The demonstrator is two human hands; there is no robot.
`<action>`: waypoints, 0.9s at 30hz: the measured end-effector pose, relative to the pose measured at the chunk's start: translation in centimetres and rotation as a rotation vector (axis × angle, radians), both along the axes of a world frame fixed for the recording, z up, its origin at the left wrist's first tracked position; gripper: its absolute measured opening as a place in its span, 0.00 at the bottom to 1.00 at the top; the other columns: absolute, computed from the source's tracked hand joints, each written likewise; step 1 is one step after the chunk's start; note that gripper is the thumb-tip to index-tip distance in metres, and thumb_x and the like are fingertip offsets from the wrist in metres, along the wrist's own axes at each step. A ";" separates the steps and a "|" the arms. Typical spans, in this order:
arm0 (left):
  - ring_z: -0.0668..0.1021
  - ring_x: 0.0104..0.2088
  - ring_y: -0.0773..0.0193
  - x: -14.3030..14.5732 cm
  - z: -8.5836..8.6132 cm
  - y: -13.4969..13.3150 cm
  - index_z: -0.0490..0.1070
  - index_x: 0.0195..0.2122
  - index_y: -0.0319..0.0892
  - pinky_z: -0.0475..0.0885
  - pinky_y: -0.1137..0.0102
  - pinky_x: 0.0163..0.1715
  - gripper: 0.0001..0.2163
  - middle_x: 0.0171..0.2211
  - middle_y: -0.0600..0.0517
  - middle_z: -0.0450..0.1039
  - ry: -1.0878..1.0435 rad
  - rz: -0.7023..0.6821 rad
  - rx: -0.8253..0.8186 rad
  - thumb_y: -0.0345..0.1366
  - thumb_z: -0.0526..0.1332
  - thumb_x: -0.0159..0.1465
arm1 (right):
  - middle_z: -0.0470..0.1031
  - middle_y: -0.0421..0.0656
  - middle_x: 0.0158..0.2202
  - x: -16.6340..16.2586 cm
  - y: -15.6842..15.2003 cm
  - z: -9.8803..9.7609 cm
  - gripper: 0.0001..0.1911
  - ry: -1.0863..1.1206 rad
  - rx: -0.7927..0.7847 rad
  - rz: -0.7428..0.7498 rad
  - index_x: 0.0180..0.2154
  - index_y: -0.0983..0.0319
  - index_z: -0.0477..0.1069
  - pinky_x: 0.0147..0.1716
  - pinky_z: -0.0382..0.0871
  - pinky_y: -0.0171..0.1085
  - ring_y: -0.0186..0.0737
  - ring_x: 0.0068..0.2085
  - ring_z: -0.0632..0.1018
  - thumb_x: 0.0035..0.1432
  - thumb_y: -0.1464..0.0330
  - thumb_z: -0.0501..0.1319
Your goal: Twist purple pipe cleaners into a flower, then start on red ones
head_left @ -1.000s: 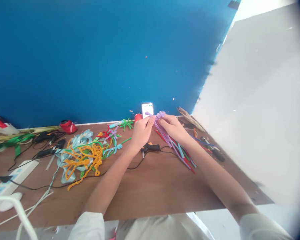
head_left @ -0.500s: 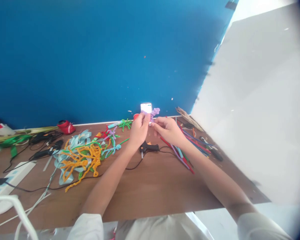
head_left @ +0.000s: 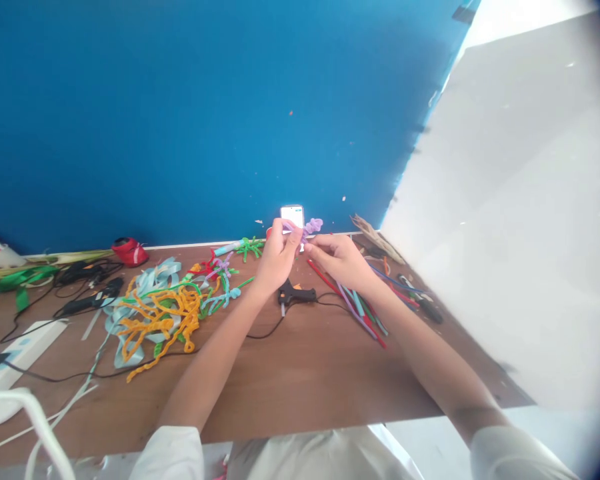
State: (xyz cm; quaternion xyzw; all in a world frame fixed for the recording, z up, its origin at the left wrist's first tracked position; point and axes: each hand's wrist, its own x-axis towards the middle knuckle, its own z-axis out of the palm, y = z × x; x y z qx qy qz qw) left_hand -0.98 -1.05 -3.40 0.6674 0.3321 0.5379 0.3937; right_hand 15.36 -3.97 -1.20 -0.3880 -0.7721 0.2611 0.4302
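Head view, with the clock face centred on the paired hands: what lies to the left?

At 8 o'clock, a power strip (head_left: 30,348), then pale blue ribbon (head_left: 166,268) with twisted orange stems (head_left: 155,327) across it on the desk (head_left: 290,387). Nearer 9 o'clock lies a spidery green shape (head_left: 250,248), apparently finished.

And the left hand (head_left: 279,260)?

Nearly closed: thumb and forefinger pinch the purple stem piece (head_left: 314,227), raised over the desk's far side. Behind it, at 11 o'clock, stands a lit phone (head_left: 292,213); at 6 o'clock lies a glue gun (head_left: 300,295).

How far worked is the piece?

Partway, to judge by its form. Toward 1 o'clock it is bunched into loops; the strand toward 11 o'clock looks plain and unlooped.

The right hand (head_left: 339,259)?

Thumb and forefinger closed on the piece just below the loops, other fingers loosely bent. Beyond, at 5 o'clock, lie loose stems (head_left: 360,309), straight and seemingly unworked; at 4 o'clock, a dark-handled tool (head_left: 431,311).
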 end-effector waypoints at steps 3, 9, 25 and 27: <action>0.67 0.22 0.70 0.3 -0.2 -0.1 0.57 0.49 0.46 0.61 0.76 0.22 0.17 0.22 0.61 0.63 -0.010 0.010 -0.034 0.53 0.56 0.70 | 0.71 0.40 0.25 0.2 0.1 0.1 0.19 0.071 -0.017 0.033 0.31 0.62 0.76 0.31 0.60 0.36 0.36 0.28 0.69 0.68 0.57 0.57; 0.70 0.21 0.69 0.5 -0.3 -0.3 0.64 0.33 0.42 0.64 0.73 0.24 0.22 0.21 0.56 0.67 0.157 0.027 -0.059 0.57 0.49 0.71 | 0.78 0.43 0.29 0.1 0.1 0.0 0.20 0.085 0.037 -0.010 0.30 0.62 0.77 0.34 0.64 0.37 0.38 0.30 0.73 0.69 0.58 0.57; 0.78 0.31 0.60 -0.4 1.7 -1.6 0.71 0.44 0.44 0.62 0.69 0.31 0.12 0.30 0.51 0.77 0.705 0.495 0.377 0.45 0.54 0.73 | 0.67 0.37 0.23 0.4 -0.4 0.7 0.12 -0.134 0.110 -0.117 0.31 0.62 0.73 0.27 0.52 0.36 0.33 0.25 0.62 0.66 0.67 0.56; 0.77 0.31 0.62 -0.4 1.4 -1.4 0.70 0.44 0.44 0.64 0.70 0.32 0.09 0.30 0.52 0.77 0.592 0.454 0.395 0.42 0.55 0.72 | 0.69 0.38 0.25 0.5 -0.4 0.6 0.11 -0.072 0.107 -0.131 0.34 0.62 0.74 0.28 0.53 0.36 0.33 0.26 0.63 0.65 0.66 0.56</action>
